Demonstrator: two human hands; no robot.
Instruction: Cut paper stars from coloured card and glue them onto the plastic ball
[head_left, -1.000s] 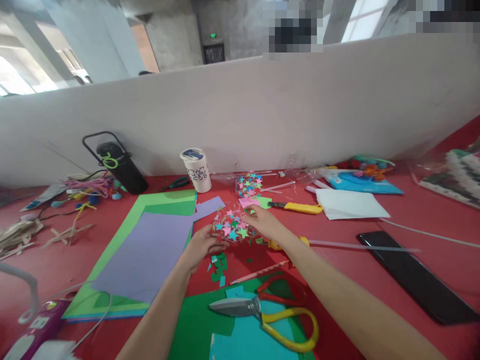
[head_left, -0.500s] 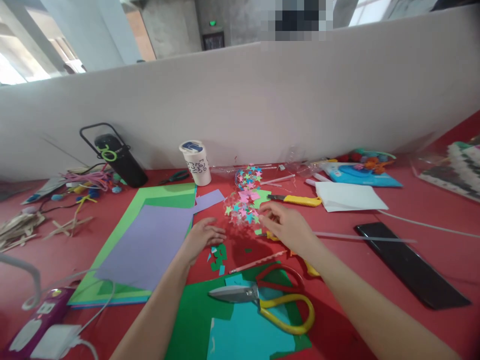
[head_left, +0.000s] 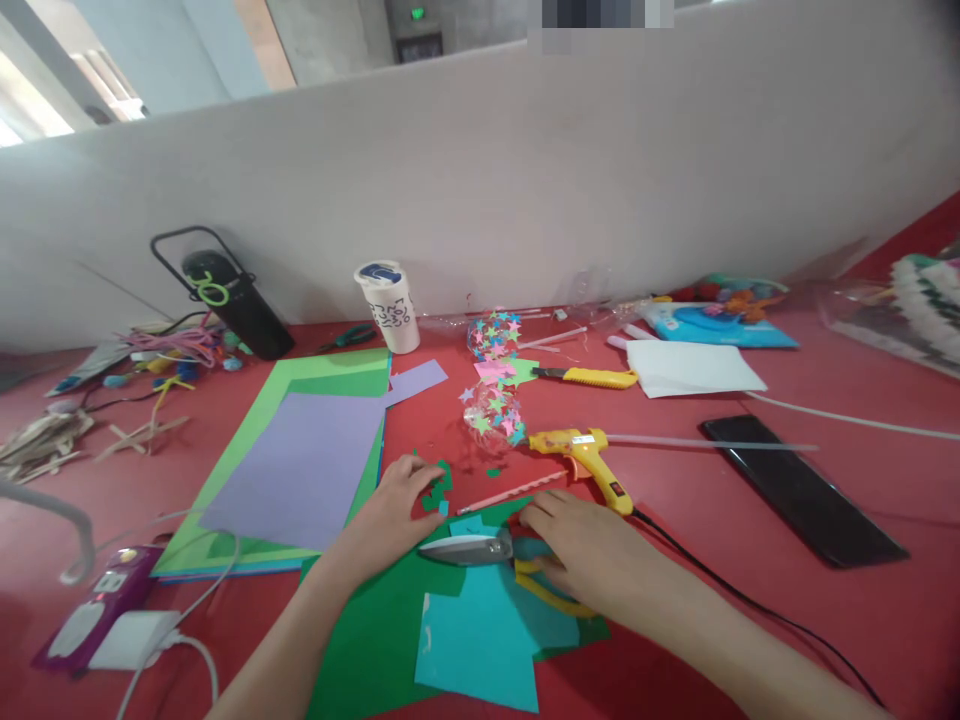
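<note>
One careless swing of the scissors on the green sheet could nick the left hand, loosely open just beside their tip, if the right hand, its grip unclear from here, turns them.

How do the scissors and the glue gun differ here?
The scissors have the right hand at their handles; no hand touches the glue gun. The scissors lie over paper, the glue gun on the red table. The glue gun trails a black cord; the scissors have none. Both have yellow parts.

Left hand half-open (right hand curled)
</note>
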